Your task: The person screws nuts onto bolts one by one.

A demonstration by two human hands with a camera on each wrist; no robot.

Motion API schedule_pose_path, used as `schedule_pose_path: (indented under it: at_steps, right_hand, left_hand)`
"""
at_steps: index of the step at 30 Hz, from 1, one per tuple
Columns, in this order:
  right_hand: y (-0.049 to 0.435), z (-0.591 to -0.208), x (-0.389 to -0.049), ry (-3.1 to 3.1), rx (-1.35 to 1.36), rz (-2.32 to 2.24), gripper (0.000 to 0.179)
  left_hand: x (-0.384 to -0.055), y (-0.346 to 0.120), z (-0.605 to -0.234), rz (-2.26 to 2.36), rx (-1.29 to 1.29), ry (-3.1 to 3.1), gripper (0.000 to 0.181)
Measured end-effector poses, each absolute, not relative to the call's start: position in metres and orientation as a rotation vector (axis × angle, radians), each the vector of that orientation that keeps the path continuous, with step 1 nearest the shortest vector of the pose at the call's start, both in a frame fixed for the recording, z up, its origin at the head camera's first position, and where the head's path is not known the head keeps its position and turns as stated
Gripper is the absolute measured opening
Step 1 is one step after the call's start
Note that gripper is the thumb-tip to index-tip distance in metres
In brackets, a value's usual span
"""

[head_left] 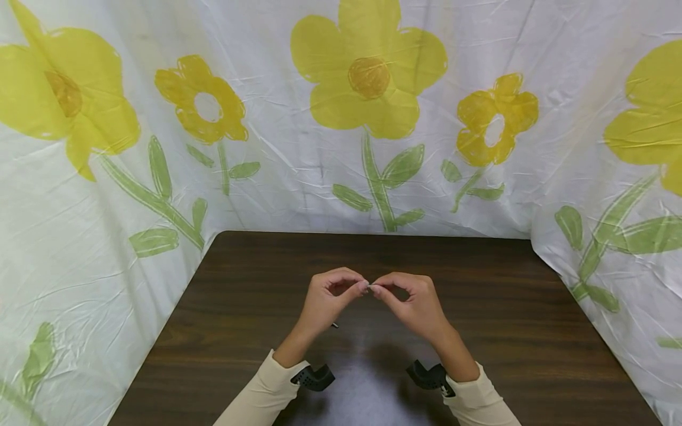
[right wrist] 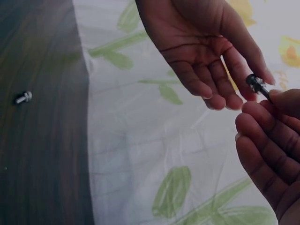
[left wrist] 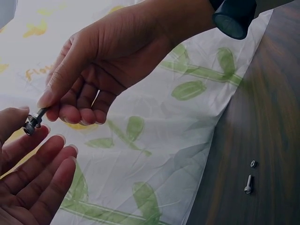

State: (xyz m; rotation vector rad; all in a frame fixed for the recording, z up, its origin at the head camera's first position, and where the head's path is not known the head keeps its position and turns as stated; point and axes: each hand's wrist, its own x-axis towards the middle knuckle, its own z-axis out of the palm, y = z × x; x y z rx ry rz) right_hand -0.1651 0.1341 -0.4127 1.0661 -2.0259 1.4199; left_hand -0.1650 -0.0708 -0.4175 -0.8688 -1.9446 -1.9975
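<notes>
Both hands meet above the table, fingertips close together, at a small dark bolt (left wrist: pixel 29 127) with a ring-like piece round it near its head. My left hand (head_left: pixel 325 299) pinches the head end between thumb and index finger, its other fingers loosely bent. The threaded end of the bolt (right wrist: pixel 258 84) runs to my right hand (head_left: pixel 415 302), which pinches it with thumb and index finger. The fingertips partly hide the shank. On the table below lie a silver bolt (left wrist: pixel 248 184) and, just beside it, a small nut (left wrist: pixel 253 163).
The dark wooden table (head_left: pixel 256 260) spreads under both hands. A white cloth (head_left: pixel 277 177) with yellow flowers hangs behind it and along both sides. Each wrist carries a black camera mount (head_left: pixel 314 378) beside a cream sleeve (head_left: pixel 261 390).
</notes>
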Motion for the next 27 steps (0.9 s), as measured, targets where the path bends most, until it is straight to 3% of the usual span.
schedule_pose_path:
  at_steps: [4, 11, 27]
  right_hand:
    - [0.1335, -0.4119, -0.1645, -2.008, 1.053, 1.415, 0.021]
    - [0.1325, -0.4099, -0.1633, -1.995, 1.02, 1.395, 0.019]
    - [0.133, -0.4126, -0.1645, -2.008, 1.037, 1.407, 0.02]
  left_hand:
    - [-0.1601, -0.0705, -0.4078, -2.016, -0.901, -1.908, 0.007]
    - [-0.1587, -0.0715, -0.4049, -1.877, -0.95, -1.835, 0.028]
    - [-0.1589, -0.0702, -0.4066, -1.868, -0.95, -1.834, 0.019]
